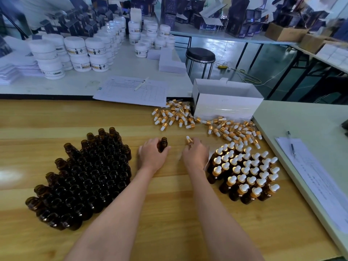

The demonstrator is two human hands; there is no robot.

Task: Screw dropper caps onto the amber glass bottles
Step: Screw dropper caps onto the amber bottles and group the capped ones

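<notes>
My left hand [152, 155] grips one open amber bottle [163, 144] upright at the middle of the wooden table [169, 213]. My right hand [195, 153] pinches a dropper cap [188, 139] with a gold collar and white bulb, a short way right of that bottle. A large block of open amber bottles [84, 178] stands to the left. Capped amber bottles [246, 172] stand in a group to the right. Loose dropper caps [205, 121] lie heaped behind my hands.
A white cardboard box [226, 102] sits behind the caps. Printed sheets with a pen [131, 91] lie beyond the table's far edge, more paper and a pen [308, 166] on the pale table at right. White jars [75, 53] and a black stool [200, 55] stand farther back.
</notes>
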